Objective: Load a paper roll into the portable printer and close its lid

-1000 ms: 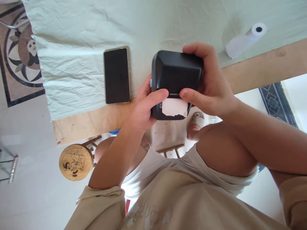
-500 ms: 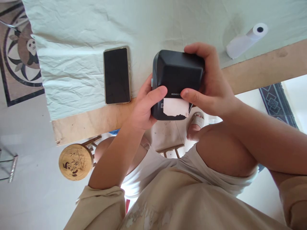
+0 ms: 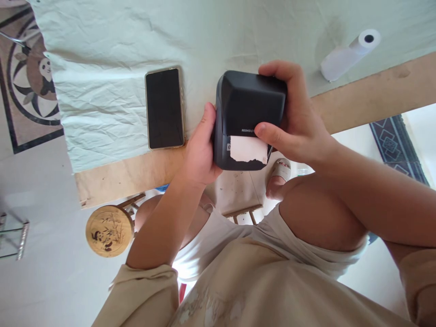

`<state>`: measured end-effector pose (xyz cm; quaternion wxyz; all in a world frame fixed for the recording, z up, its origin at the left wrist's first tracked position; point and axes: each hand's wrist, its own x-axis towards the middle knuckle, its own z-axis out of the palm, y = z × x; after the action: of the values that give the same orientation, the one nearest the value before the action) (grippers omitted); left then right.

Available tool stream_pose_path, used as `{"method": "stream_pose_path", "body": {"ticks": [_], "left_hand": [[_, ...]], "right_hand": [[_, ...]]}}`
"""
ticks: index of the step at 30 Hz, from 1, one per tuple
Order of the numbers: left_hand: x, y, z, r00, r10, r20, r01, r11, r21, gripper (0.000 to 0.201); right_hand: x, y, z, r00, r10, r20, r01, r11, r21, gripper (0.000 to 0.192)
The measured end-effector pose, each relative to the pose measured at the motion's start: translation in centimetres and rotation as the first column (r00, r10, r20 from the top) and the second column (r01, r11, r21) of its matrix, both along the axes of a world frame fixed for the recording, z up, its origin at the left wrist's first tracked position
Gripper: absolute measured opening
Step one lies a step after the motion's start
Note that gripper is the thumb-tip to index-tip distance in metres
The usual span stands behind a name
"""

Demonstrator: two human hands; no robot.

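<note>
A black label printer point(image 3: 254, 100), marked NIIMBOT, is held between both hands over the table's near edge. A torn-edged strip of white paper point(image 3: 248, 150) sticks out of its front. My left hand point(image 3: 200, 150) supports the printer's left side, its thumb lying along the side and its other fingers hidden beneath. On the right side, my right hand point(image 3: 296, 118) grips the printer, thumb on the front by the lettering and a finger over the far corner. A smartphone point(image 3: 165, 108) with a dark screen lies left of the printer.
A white paper roll point(image 3: 350, 54), partly unrolled, lies at the right on the pale green cloth point(image 3: 102, 54). The wooden table edge point(image 3: 132, 172) runs along the near side. A round wooden stool point(image 3: 109, 230) stands on the floor at lower left.
My left thumb has moved off the printer's front to its left side. The right hand keeps its hold, and the printer is almost in the same place.
</note>
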<state>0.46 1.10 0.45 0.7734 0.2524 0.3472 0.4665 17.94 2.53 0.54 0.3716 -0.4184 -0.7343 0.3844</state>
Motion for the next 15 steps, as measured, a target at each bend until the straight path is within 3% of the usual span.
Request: {"method": "stream_pose_path", "body": {"ticks": [2,5,10,15], "left_hand": [[0.13,-0.02,0.22,0.999,0.018,-0.034,-0.018,1.000,-0.007,0.049],[0.26,-0.06,0.52,0.998,0.031,-0.055,-0.032,0.999,-0.018,0.052],[-0.01,-0.09,0.34,0.998,0.063,0.022,-0.063,0.998,0.010,0.038],[-0.28,-0.08,0.03,0.995,0.054,0.081,-0.055,0.998,0.012,0.030]], "right_hand": [[0.00,0.06,-0.03,0.999,-0.029,0.021,0.028,0.996,0.080,0.070],[-0.04,0.04,0.06,0.999,0.040,-0.027,-0.036,0.989,0.143,0.068],[-0.14,0.04,0.09,0.980,0.163,-0.113,-0.150,0.982,0.114,0.075],[0.05,0.07,0.14,0.984,0.163,-0.074,-0.154,0.982,0.111,0.077]]}}
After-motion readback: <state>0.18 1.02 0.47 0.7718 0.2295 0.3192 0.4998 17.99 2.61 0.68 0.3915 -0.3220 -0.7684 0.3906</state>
